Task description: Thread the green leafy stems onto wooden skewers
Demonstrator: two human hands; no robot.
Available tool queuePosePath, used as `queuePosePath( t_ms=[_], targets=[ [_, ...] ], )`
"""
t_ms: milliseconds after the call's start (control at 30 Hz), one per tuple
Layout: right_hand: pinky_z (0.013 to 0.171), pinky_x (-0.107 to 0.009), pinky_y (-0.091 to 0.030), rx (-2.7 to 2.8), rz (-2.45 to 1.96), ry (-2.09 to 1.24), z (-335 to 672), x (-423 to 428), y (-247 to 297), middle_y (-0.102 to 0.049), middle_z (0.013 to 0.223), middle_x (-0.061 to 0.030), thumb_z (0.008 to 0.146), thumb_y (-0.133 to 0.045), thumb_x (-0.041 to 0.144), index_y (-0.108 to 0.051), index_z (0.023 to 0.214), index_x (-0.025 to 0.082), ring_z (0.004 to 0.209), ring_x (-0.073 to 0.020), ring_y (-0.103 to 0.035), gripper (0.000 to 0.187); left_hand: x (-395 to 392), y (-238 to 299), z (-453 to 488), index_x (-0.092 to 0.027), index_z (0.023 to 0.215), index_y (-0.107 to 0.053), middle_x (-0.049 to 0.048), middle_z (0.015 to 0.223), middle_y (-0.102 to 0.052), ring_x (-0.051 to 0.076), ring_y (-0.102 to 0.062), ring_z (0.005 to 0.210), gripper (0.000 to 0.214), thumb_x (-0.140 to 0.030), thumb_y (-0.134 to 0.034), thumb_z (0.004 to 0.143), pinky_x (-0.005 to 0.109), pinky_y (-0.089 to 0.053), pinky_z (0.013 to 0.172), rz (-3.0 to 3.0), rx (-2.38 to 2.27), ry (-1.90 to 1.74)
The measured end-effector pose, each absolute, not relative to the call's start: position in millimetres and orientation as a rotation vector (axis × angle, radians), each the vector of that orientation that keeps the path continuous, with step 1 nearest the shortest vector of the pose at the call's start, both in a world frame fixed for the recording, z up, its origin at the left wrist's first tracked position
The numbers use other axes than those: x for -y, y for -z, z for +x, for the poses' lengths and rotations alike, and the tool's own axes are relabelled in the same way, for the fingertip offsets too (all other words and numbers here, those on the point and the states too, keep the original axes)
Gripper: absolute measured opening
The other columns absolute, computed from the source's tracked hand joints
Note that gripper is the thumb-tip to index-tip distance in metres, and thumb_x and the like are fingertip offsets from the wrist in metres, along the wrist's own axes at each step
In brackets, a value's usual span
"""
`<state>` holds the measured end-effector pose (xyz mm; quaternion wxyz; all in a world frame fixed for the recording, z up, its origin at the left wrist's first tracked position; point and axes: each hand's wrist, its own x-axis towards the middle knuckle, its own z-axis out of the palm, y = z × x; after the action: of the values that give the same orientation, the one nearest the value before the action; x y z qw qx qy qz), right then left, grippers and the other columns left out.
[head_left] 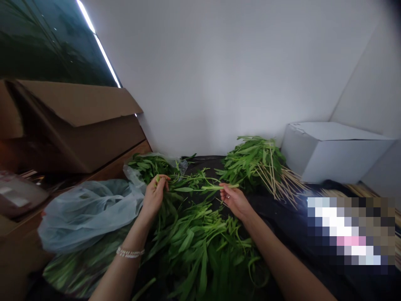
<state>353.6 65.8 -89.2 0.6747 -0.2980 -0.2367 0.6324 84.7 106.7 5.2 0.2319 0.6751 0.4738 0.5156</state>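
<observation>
A long green leafy stalk point(196, 187) stretches between both hands, just above a big loose heap of the same greens point(200, 242). My left hand point(155, 195) pinches the stalk's left end with closed fingers; a beaded bracelet sits on that wrist. My right hand point(233, 200) grips the stalk's right end near its cut stem. Behind the right hand lies a second pile of greens threaded on thin wooden skewers point(263, 165).
A pale blue plastic bag point(87, 209) holding more greens lies at the left. An open cardboard box point(78, 125) stands at the back left on a wooden surface. A white box point(332, 150) sits at the back right by the wall. Black cloth point(282, 213) covers the work surface.
</observation>
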Motion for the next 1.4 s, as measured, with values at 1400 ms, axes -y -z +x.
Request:
queuePosePath(
  t_ms=[1400],
  targets=[
    [0.055,-0.023,-0.041,0.64,-0.736,-1.437,341,-59,80,-0.066,0.067,-0.0025,0.054,-0.086,0.043,-0.076,0.079,0.015,0.058,-0.0093,-0.054,0.038,-86,15,157,-0.023,0.101,-0.068,0.0047,0.094,-0.067,0.017,-0.062,0.078,0.019,-0.024,-0.053,0.089,0.028,-0.043,0.072,3.072,-1.231,-0.575]
  ],
)
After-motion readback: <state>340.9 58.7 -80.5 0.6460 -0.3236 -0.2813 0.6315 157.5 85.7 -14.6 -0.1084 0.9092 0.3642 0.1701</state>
